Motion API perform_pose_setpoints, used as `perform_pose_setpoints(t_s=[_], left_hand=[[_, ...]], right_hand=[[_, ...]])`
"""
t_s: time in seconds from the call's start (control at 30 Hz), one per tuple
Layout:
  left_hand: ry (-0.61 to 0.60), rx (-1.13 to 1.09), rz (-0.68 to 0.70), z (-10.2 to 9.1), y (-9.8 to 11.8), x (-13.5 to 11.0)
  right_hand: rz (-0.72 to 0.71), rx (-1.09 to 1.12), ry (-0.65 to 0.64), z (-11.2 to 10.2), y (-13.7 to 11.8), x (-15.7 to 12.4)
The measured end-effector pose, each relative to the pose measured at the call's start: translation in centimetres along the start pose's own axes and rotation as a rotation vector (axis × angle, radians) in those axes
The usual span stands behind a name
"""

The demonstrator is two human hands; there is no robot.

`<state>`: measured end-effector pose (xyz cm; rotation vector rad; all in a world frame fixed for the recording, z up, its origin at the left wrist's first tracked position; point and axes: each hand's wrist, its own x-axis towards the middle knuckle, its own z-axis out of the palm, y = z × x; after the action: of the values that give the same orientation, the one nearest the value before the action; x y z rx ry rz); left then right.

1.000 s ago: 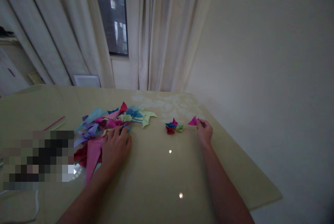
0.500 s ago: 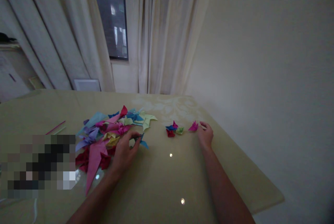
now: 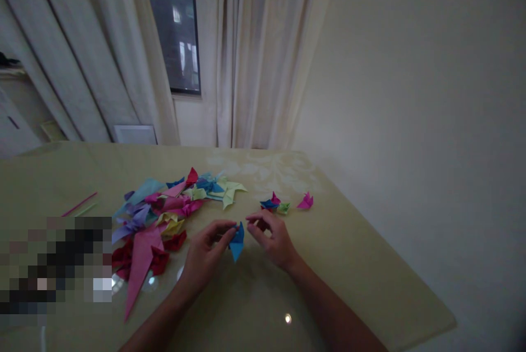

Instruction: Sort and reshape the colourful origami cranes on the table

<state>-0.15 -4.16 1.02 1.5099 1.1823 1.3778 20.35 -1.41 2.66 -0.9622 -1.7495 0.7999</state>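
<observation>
While left hand (image 3: 206, 248) pinches blue folded paper (image 3: 236, 248); right hand (image 3: 276, 240) loosely parted, just beside it

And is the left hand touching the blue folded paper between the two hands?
Touching: the head view shows the left hand pinching the blue folded paper between thumb and fingers.

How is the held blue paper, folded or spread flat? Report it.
Folded: the blue paper shows pointed flaps at different angles, pinched by the left hand.

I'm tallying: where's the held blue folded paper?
In the head view, below and left of centre, the blue folded paper is in the left hand, beside the right hand.
</observation>
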Motion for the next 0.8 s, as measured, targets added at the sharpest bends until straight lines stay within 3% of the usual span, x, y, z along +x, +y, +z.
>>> perform_pose_setpoints(t_s=[0.1, 0.23, 0.3, 0.4, 0.53, 0.63, 0.8], left_hand=[[-0.002, 0.01, 0.015, 0.3, 0.0, -0.2], [-0.039, 0.112, 0.077, -0.2, -0.2, 0.1], [-0.045, 0.342, 0.145, -1.1, -0.4, 0.5], [0.092, 0.88, 0.191, -3.1, -1.0, 1.0], [0.202, 1.346, 0.067, -5.7, -1.7, 1.3], [0.127, 1.41, 0.009, -6.6, -1.7, 1.6], [-0.045, 1.237, 0.046, -5.9, -1.4, 2.1]], right_hand=[[-0.026, -0.024, -0.083, 0.6, -0.4, -0.6], [-0.021, -0.043, -0.086, 0.5, -0.4, -0.6], [-0.008, -0.048, -0.059, 0.2, -0.1, -0.3], [0.048, -0.074, 0.014, -0.5, 0.8, 0.2], [0.142, -0.1, 0.029, -1.5, 2.4, 0.7], [0.142, -0.155, 0.049, -1.8, 3.2, 0.8], [0.11, -0.352, 0.057, -1.9, 3.6, 0.7]])
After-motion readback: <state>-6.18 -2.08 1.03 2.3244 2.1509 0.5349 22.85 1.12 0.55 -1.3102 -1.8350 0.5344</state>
